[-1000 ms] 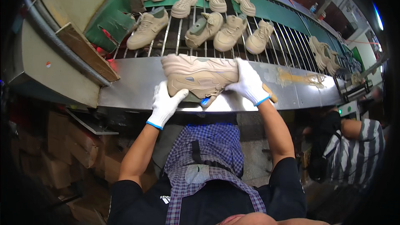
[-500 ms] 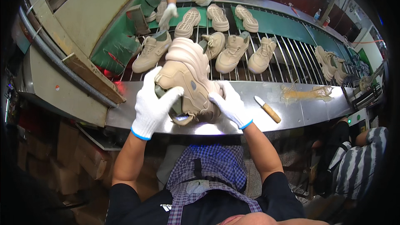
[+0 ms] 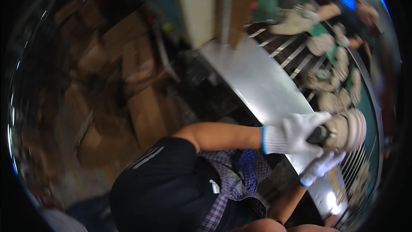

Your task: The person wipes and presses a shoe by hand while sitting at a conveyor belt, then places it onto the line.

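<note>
A beige sneaker [image 3: 341, 132] with a thick, ridged pale sole is held over the steel ledge, its dark opening toward me. My left hand [image 3: 296, 133], in a white knit glove with a blue cuff, is closed around the shoe's opening end. Just below the shoe is my right hand [image 3: 321, 167], gloved the same way. Its fingers are stretched out toward the shoe's lower side; blur hides whether they touch it.
The steel ledge [image 3: 266, 83] runs along a roller conveyor [image 3: 285, 56] carrying several beige shoes. Across it, a person [image 3: 354, 15] in dark clothing handles a shoe. Cardboard boxes [image 3: 148, 116] are piled on the left. A brown post [image 3: 240, 10] stands by the ledge's far end.
The view has swung left and tilted, bringing the boxes into sight. The sneaker stays in my left hand; my right hand's fingers have straightened below it. The knife is no longer visible.
</note>
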### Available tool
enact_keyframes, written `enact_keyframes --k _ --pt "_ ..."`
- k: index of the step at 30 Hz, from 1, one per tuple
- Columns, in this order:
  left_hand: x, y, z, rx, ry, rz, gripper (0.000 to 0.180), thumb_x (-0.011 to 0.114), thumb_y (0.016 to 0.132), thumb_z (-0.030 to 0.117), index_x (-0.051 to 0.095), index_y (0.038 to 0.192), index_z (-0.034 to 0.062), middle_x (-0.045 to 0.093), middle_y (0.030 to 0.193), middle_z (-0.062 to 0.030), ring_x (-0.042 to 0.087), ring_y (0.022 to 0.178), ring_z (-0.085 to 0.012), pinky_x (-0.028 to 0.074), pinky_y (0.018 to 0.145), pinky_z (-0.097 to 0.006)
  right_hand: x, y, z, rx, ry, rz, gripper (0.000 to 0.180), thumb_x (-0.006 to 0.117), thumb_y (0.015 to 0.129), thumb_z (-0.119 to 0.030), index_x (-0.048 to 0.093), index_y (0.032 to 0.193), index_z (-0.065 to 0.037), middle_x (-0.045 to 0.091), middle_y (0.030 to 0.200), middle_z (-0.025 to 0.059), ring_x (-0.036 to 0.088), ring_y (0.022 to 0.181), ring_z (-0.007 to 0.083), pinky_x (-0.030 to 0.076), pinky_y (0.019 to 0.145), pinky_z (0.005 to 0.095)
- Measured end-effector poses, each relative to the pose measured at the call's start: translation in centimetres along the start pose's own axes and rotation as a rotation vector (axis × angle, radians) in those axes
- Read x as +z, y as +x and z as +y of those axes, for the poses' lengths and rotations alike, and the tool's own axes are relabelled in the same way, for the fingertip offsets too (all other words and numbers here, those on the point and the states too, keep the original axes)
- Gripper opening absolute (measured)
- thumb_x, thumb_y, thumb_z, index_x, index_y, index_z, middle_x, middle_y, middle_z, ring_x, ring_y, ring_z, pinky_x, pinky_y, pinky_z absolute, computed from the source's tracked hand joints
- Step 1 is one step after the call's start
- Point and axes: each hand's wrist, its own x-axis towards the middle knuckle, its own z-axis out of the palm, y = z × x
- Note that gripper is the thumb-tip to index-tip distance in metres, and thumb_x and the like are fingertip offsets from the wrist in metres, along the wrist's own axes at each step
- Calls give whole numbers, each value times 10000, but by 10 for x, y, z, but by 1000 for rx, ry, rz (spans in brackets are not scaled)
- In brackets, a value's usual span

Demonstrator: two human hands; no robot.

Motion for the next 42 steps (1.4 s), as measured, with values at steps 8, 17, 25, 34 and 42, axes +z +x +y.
enact_keyframes --k 8,17,25,34,42 --pt "-46 9 21 -71 146 -16 867 922 740 271 514 1413 -94 692 1274 -308 759 1072 -438 643 930 -462 37 14 -39 -82 61 -102 861 445 1142 -600 286 1658 71 426 1631 265 473 1471 342 356 1246 480" --pt "-32 -3 27 -131 127 11 829 949 691 295 559 1359 -4 707 1168 -197 752 1029 -398 616 869 -456 12 35 -36 -6 107 -129 793 518 1138 -512 307 1656 50 463 1586 253 544 1400 321 480 1136 434" --pt "-45 -27 27 -74 106 119 985 961 674 230 490 1510 8 678 1362 -253 728 1157 -429 618 974 -471 29 17 -92 78 55 -149 723 454 1175 -439 305 1660 76 395 1666 305 450 1504 392 365 1253 463" --pt "-63 -35 26 -95 152 51 998 902 670 229 468 1544 18 701 1273 -243 727 1078 -443 597 912 -477 52 17 -59 -204 -6 -235 725 468 1172 -404 270 1661 94 372 1670 346 394 1546 444 321 1286 492" --pt "-59 -24 42 121 232 92 867 884 881 325 484 1575 -4 640 1443 -243 692 1225 -444 570 1053 -502 20 22 -15 -205 -241 -207 695 430 1183 -424 321 1663 66 387 1683 282 393 1548 379 275 1297 457"
